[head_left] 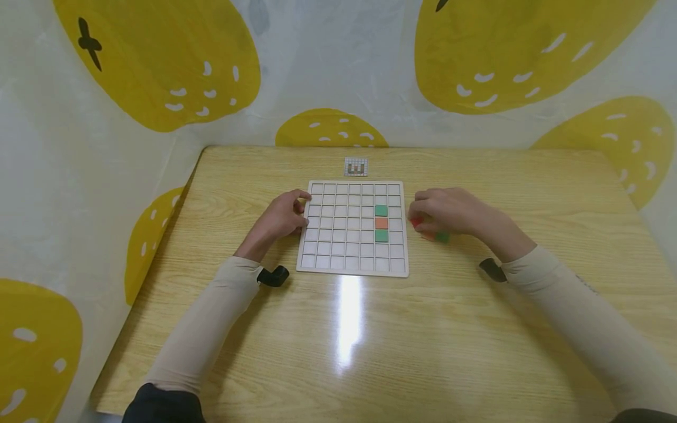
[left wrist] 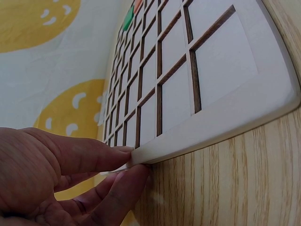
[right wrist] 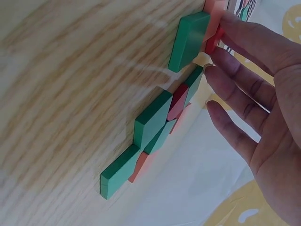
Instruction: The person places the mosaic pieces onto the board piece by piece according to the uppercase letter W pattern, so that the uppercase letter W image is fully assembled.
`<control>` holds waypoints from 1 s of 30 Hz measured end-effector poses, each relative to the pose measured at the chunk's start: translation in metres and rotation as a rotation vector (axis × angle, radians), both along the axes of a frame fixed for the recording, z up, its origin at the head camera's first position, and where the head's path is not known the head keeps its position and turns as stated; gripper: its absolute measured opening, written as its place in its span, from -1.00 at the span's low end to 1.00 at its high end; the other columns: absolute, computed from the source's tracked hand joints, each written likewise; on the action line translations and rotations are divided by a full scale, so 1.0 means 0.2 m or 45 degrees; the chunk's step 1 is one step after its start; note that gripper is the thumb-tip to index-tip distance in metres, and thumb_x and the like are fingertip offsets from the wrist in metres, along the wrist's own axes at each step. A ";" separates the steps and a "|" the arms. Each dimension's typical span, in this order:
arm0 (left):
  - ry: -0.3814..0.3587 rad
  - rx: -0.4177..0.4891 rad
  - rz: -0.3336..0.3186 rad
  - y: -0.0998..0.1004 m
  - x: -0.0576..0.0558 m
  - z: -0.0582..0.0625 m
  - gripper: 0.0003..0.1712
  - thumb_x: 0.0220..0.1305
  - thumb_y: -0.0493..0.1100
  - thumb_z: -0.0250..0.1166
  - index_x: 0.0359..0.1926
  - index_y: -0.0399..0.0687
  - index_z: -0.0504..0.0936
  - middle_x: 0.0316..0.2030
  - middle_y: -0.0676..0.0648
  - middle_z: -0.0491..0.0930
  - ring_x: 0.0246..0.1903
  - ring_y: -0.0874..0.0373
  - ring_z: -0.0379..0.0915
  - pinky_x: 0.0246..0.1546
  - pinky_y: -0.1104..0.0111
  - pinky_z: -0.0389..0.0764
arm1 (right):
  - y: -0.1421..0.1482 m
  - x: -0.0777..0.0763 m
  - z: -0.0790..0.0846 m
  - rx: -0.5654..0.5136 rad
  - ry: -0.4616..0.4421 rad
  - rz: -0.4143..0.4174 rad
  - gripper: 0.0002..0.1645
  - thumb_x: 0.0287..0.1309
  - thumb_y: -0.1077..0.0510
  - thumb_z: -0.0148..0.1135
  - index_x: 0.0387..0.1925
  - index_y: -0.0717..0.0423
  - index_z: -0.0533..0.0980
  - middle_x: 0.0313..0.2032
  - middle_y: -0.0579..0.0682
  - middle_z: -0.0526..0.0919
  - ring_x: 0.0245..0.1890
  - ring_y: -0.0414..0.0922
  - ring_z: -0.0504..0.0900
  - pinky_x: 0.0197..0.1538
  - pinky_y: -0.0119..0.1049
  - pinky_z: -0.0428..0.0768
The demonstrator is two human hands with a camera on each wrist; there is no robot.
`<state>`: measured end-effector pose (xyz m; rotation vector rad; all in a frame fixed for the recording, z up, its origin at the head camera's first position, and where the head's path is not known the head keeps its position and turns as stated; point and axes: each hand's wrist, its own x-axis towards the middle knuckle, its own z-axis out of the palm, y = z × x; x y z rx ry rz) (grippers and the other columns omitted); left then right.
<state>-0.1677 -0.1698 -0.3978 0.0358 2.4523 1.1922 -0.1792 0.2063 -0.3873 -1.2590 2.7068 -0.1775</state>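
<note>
A white square grid board (head_left: 338, 234) lies on the table. In one column on its right side sit a green tile (head_left: 381, 210), an orange tile (head_left: 381, 223) and another green tile (head_left: 381, 236). My left hand (head_left: 284, 214) holds the board's left rim, its fingertips at the edge in the left wrist view. Right of the board, my right hand (head_left: 443, 210) pinches a red tile (right wrist: 214, 40) between thumb and fingers. Beside it an orange tile (right wrist: 215, 18) and a green tile (right wrist: 190, 41) show; from above, the hand partly covers the tiles.
More loose green tiles (right wrist: 154, 117), a dark red tile (right wrist: 178, 102) and orange tiles (right wrist: 139, 167) lie together by the right hand. A small pattern card (head_left: 356, 167) lies behind the board on the wooden table (head_left: 254, 352). A patterned sheet (head_left: 338, 70) hangs beyond the table.
</note>
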 end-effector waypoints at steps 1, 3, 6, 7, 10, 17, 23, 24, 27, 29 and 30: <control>0.001 0.000 -0.001 0.00 0.00 0.00 -0.33 0.28 -0.46 0.29 0.39 -0.11 0.40 -0.07 -0.21 0.42 -0.28 0.00 0.41 -0.36 0.33 0.59 | 0.00 0.00 0.00 -0.002 -0.001 0.002 -0.83 0.10 0.13 0.50 -0.32 -0.11 0.62 -0.37 -0.14 0.53 -0.37 -0.19 0.46 -0.41 -0.25 0.49; 0.001 -0.002 -0.003 0.00 0.00 0.00 -0.34 0.28 -0.46 0.29 0.38 -0.12 0.40 -0.07 -0.21 0.41 -0.27 0.00 0.41 -0.36 0.32 0.60 | 0.00 0.00 0.00 -0.003 -0.009 -0.002 -0.83 0.10 0.14 0.50 -0.31 -0.10 0.63 -0.37 -0.14 0.54 -0.37 -0.19 0.46 -0.39 -0.25 0.49; -0.001 -0.008 -0.007 0.00 0.00 0.00 -0.35 0.28 -0.47 0.30 0.37 -0.12 0.42 -0.07 -0.21 0.41 -0.26 -0.01 0.42 -0.34 0.32 0.61 | 0.00 -0.01 0.00 0.004 -0.025 -0.013 -0.81 0.05 0.18 0.51 -0.30 -0.09 0.64 -0.37 -0.15 0.54 -0.37 -0.19 0.46 -0.39 -0.26 0.50; -0.001 -0.011 -0.008 0.00 0.00 0.00 -0.36 0.27 -0.47 0.30 0.36 -0.12 0.43 -0.07 -0.21 0.41 -0.26 -0.01 0.42 -0.33 0.32 0.61 | 0.01 -0.01 0.00 0.008 -0.033 -0.018 -0.81 0.05 0.18 0.51 -0.30 -0.09 0.65 -0.37 -0.15 0.54 -0.37 -0.19 0.47 -0.38 -0.26 0.50; -0.003 -0.021 -0.013 0.00 -0.01 0.00 -0.37 0.27 -0.46 0.30 0.34 -0.11 0.46 -0.06 -0.21 0.41 -0.24 -0.01 0.42 -0.32 0.32 0.62 | 0.01 -0.02 0.00 0.021 -0.060 -0.022 -0.80 0.04 0.20 0.52 -0.30 -0.08 0.66 -0.37 -0.17 0.54 -0.37 -0.20 0.47 -0.36 -0.25 0.52; -0.004 -0.032 -0.013 0.00 -0.01 0.00 -0.37 0.26 -0.45 0.31 0.34 -0.10 0.46 -0.06 -0.21 0.42 -0.23 -0.01 0.43 -0.32 0.31 0.63 | 0.01 -0.03 0.00 0.032 -0.116 -0.027 -0.82 0.09 0.13 0.53 -0.26 -0.07 0.66 -0.34 -0.17 0.54 -0.35 -0.20 0.47 -0.32 -0.23 0.55; -0.003 -0.019 0.004 0.00 0.00 0.00 -0.32 0.28 -0.45 0.30 0.39 -0.08 0.40 -0.05 -0.21 0.43 -0.23 -0.01 0.43 -0.32 0.31 0.63 | 0.01 -0.03 -0.01 0.040 -0.121 -0.029 -0.81 0.08 0.15 0.53 -0.26 -0.06 0.67 -0.34 -0.17 0.54 -0.35 -0.21 0.47 -0.30 -0.25 0.55; -0.002 -0.015 0.007 0.00 0.00 0.00 -0.32 0.28 -0.45 0.30 0.40 -0.09 0.40 -0.04 -0.21 0.43 -0.23 -0.01 0.43 -0.32 0.31 0.63 | 0.01 -0.03 -0.01 0.042 -0.127 -0.032 -0.81 0.08 0.14 0.53 -0.26 -0.05 0.67 -0.34 -0.17 0.54 -0.34 -0.21 0.47 -0.30 -0.25 0.55; 0.002 -0.014 0.007 0.00 0.00 0.00 -0.31 0.28 -0.45 0.31 0.41 -0.09 0.39 -0.05 -0.21 0.43 -0.23 -0.02 0.43 -0.33 0.31 0.63 | 0.01 -0.04 0.00 0.048 -0.144 -0.036 -0.81 0.09 0.13 0.53 -0.25 -0.04 0.67 -0.33 -0.16 0.55 -0.34 -0.20 0.47 -0.29 -0.24 0.55; 0.003 -0.017 0.005 0.00 0.00 0.00 -0.30 0.28 -0.45 0.31 0.41 -0.09 0.38 -0.05 -0.21 0.43 -0.23 -0.01 0.43 -0.33 0.32 0.63 | 0.00 -0.04 0.00 0.058 -0.155 -0.046 -0.82 0.10 0.12 0.52 -0.25 -0.04 0.66 -0.33 -0.16 0.55 -0.34 -0.20 0.47 -0.29 -0.25 0.54; 0.002 -0.016 0.004 0.00 0.00 0.00 -0.30 0.28 -0.45 0.31 0.41 -0.09 0.38 -0.05 -0.21 0.43 -0.23 -0.01 0.43 -0.33 0.32 0.63 | 0.00 -0.04 0.00 0.066 -0.161 -0.052 -0.82 0.10 0.12 0.51 -0.26 -0.04 0.66 -0.34 -0.15 0.54 -0.35 -0.19 0.47 -0.30 -0.26 0.53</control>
